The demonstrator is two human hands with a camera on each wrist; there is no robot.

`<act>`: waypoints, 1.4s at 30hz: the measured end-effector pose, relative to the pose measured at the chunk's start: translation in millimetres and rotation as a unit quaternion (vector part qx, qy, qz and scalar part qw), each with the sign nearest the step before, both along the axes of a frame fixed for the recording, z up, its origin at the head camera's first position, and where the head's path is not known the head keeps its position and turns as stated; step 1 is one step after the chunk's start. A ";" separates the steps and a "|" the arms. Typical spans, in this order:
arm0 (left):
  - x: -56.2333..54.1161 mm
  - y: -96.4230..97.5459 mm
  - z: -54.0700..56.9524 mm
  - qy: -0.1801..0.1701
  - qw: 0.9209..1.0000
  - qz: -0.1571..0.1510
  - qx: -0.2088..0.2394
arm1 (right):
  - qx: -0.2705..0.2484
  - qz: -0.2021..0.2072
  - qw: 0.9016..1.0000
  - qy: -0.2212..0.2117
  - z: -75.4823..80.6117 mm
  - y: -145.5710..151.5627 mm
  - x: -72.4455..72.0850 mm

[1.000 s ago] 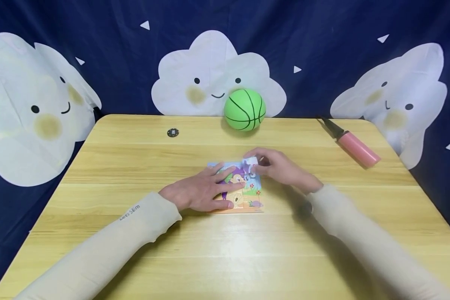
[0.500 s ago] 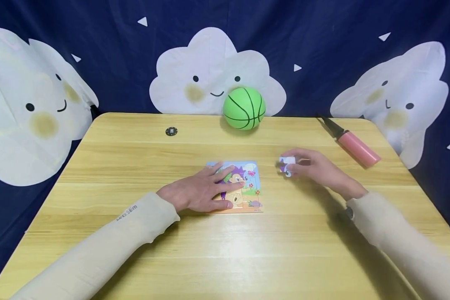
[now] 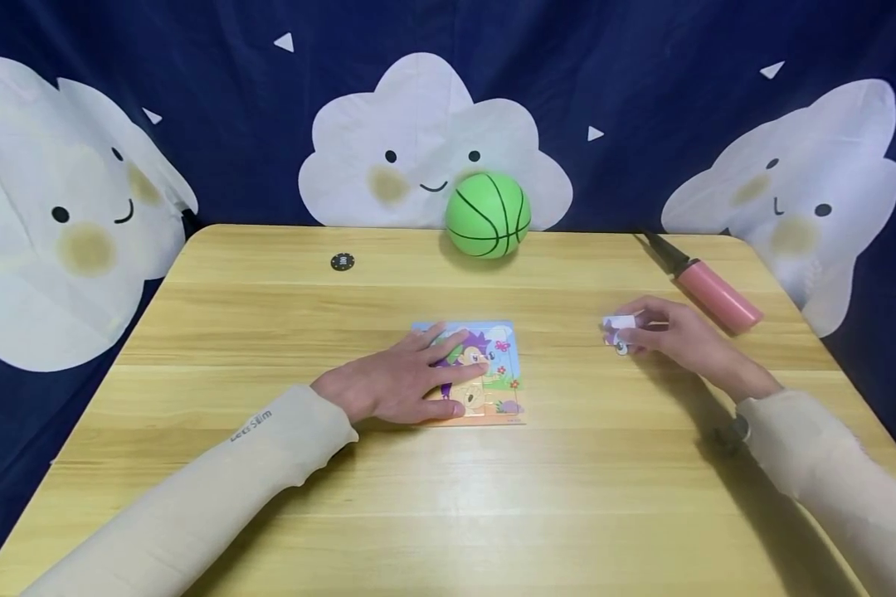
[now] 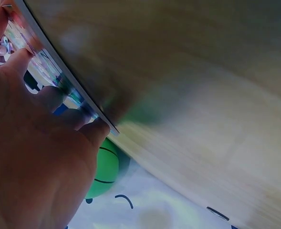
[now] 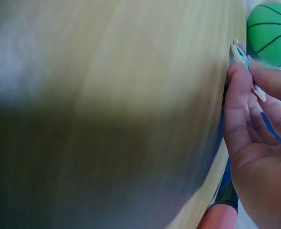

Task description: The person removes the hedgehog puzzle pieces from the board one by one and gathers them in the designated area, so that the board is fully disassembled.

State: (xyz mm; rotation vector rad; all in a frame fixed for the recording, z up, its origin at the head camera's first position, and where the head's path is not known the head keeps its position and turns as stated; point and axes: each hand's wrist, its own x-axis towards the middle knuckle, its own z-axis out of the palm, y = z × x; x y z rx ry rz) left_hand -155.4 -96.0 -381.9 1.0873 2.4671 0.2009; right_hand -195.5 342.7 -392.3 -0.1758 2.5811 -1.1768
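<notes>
In the head view, my left hand (image 3: 403,377) rests with spread, straight fingers on a picture puzzle (image 3: 502,383) showing a purple hedgehog, flowers and a pink butterfly. The hand covers the puzzle's left part. In the left wrist view the fingers (image 4: 49,98) lie over the puzzle's edge (image 4: 68,78). Off to the right of the puzzle, my right hand (image 3: 675,336) pinches a small white and purple puzzle piece (image 3: 618,333) with an eye printed on it. The right wrist view shows this puzzle piece (image 5: 242,55) between thumb and fingers; whether it is one piece or more, I cannot tell.
A green ball (image 3: 489,215) with black lines stands at the table's back edge. To its left lies a black round chip (image 3: 343,262). A pink hand pump (image 3: 719,294) with a black nozzle lies at the back right. Behind the wooden table (image 3: 448,506) hangs a dark blue cloud-patterned curtain (image 3: 612,75).
My right hand has carried the puzzle piece rightward, from over the puzzle's upper right corner to the bare wood. That corner's butterfly has come into view. The left hand has stayed put.
</notes>
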 end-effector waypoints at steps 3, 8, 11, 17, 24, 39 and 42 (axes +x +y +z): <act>-0.3 0.6 -0.4 -0.001 1.000 -0.002 0.000 | 0.035 -0.001 0.999 0.021 -1.3 5.3 -0.8; -1.1 0.7 -1.0 0.000 1.000 -0.003 -0.001 | 0.075 0.001 0.996 0.058 -3.8 10.7 -3.3; -1.4 0.8 -0.9 -0.002 1.000 -0.003 -0.003 | 0.088 0.013 0.992 0.091 -4.5 14.3 -4.1; -1.4 1.7 -0.8 -0.007 1.000 -0.002 -0.006 | 0.101 0.048 0.986 0.127 -4.0 18.8 -3.8; -1.9 0.5 -3.0 -0.009 1.000 0.000 -0.001 | 0.099 0.057 0.985 0.128 -4.7 18.9 -5.0; 0.0 -2.9 -2.6 0.014 1.000 -0.013 0.007 | 0.057 0.048 0.994 0.086 20.1 -49.8 1.9; 0.1 -4.7 -3.2 0.013 1.000 -0.013 0.011 | 0.049 0.067 0.992 0.096 22.1 -77.4 0.9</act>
